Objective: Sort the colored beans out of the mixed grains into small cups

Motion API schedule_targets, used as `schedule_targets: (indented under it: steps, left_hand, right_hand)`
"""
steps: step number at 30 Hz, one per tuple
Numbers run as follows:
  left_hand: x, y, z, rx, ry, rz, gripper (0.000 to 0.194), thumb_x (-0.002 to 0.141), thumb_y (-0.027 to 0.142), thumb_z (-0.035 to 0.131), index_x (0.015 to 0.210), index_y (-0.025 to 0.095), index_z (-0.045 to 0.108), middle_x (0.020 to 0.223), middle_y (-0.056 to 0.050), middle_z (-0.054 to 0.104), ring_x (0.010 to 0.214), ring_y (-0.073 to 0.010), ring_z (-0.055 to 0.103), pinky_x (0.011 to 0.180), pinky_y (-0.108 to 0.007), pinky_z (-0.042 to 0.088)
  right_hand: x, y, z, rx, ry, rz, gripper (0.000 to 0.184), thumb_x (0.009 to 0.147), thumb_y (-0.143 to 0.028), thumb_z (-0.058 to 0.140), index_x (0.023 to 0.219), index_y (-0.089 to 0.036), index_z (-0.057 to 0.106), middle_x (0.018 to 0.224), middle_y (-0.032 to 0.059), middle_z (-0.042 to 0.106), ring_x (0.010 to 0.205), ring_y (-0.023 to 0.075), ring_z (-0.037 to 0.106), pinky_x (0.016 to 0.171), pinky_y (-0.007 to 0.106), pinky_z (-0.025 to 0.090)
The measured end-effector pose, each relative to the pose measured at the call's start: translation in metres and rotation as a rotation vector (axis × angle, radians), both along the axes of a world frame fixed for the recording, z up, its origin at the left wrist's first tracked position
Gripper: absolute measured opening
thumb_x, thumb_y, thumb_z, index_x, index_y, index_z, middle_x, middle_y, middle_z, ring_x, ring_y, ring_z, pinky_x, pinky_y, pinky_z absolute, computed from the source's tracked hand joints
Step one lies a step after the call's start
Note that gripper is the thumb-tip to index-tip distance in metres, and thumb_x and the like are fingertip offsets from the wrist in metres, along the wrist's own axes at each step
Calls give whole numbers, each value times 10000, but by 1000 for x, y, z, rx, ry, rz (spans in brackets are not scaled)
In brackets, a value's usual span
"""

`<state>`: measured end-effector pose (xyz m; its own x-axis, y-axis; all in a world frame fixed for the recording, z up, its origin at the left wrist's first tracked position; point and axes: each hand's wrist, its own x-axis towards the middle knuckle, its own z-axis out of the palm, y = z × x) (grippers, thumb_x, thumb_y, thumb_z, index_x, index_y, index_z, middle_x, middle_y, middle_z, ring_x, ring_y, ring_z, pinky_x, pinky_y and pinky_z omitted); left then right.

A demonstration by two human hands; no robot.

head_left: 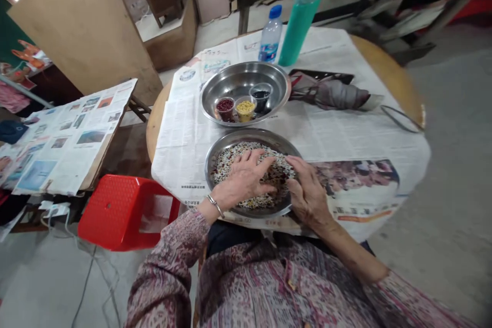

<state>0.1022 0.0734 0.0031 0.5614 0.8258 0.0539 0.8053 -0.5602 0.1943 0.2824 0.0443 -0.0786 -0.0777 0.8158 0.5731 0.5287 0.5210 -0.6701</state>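
L hand [248, 177], fingers spread wide, was right over the mixed grains [225, 164] in the near steel bowl [246, 136] on the desk [156, 128], w/ R hand [311, 197] half-open at the bowl's R rim; couldn't tell if either grip had any.

Newspaper-covered round table [230, 164], bowls [246, 65], bottles [270, 36], umbrella [332, 92]
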Motion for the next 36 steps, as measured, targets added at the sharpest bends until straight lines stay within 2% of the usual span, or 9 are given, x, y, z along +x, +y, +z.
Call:
schedule_targets:
  steps: [3, 7, 12, 18, 23, 26, 29, 33, 36]
  left_hand:
    - [18, 11, -7, -15, 11, -143, 641, 888, 407, 679, 1420, 150, 432, 1513, -156, 422, 1392, -317, 401, 1159, -493, 389]
    - [39, 24, -14, -85, 70, -165, 470, 914, 293, 609, 1332, 98, 520, 1393, -161, 538, 1279, -303, 511, 1094, -447, 449]
    - [19, 17, -7, -146, 112, -265, 181, 945, 166, 511, 1047, 173, 661, 1096, -77, 663, 1084, -237, 613, 968, -376, 519]
    - [-42, 0, 9, -69, 92, 57, 218, 890, 47, 503, 991, 195, 628, 1119, -64, 602, 1065, -213, 582, 931, -359, 541]
    - [-47, -16, 7, -90, 11, 295, 304, 924, 307, 667, 1170, 186, 537, 1188, -99, 533, 1083, -252, 587, 932, -428, 560]
    - [-31, -27, 5, -214, -25, 216, 477, 872, 433, 744, 1215, 201, 506, 1184, -82, 530, 1034, -235, 613, 905, -413, 574]
    - [-11, -30, 5, -183, -26, 105, 360, 937, 391, 668, 1209, 202, 528, 1186, -76, 549, 1089, -237, 590, 946, -406, 557]
    - [9, -10, -2, -29, 36, -39, 354, 937, 294, 635, 1270, 216, 542, 1397, -102, 492, 1295, -307, 459, 1057, -490, 487]
    - [18, 13, -12, -58, 107, -99, 303, 920, 254, 626, 1217, 202, 596, 1340, -112, 525, 1244, -316, 496, 985, -468, 524]
  right_hand:
    - [0, 0, 0, 11, 11, -6, 506, 1027, -344, 382, 1519, -231, 411, 1470, 151, 526, 1371, 303, 497, 1138, 546, 418]
    - [0, 0, 0, 14, 15, -8, 528, 1026, -341, 403, 1543, -241, 376, 1506, 149, 496, 1398, 298, 474, 1149, 535, 415]
    - [0, 1, 1, 19, -3, -2, 524, 1029, -319, 408, 1547, -250, 371, 1493, 149, 509, 1394, 287, 483, 1142, 522, 433]
    - [0, 1, 2, -6, 4, 1, 508, 1031, -332, 405, 1532, -251, 398, 1482, 144, 523, 1400, 286, 477, 1158, 539, 412]
    - [0, 2, 1, -12, 6, 1, 500, 1030, -350, 397, 1518, -246, 420, 1477, 142, 532, 1393, 290, 487, 1165, 546, 405]
    - [0, 3, 0, 0, 7, 1, 498, 1028, -341, 402, 1516, -243, 423, 1468, 145, 540, 1391, 290, 489, 1159, 542, 412]
    - [0, 3, -1, -5, 9, 1, 495, 1027, -338, 407, 1512, -240, 426, 1465, 148, 541, 1387, 289, 492, 1157, 542, 414]
    - [0, 2, -1, -10, 13, -3, 489, 1024, -345, 410, 1501, -239, 439, 1459, 148, 543, 1371, 288, 507, 1156, 543, 412]
    - [0, 2, -2, -19, 12, -6, 486, 1024, -356, 402, 1493, -236, 448, 1453, 150, 548, 1363, 293, 513, 1154, 549, 412]
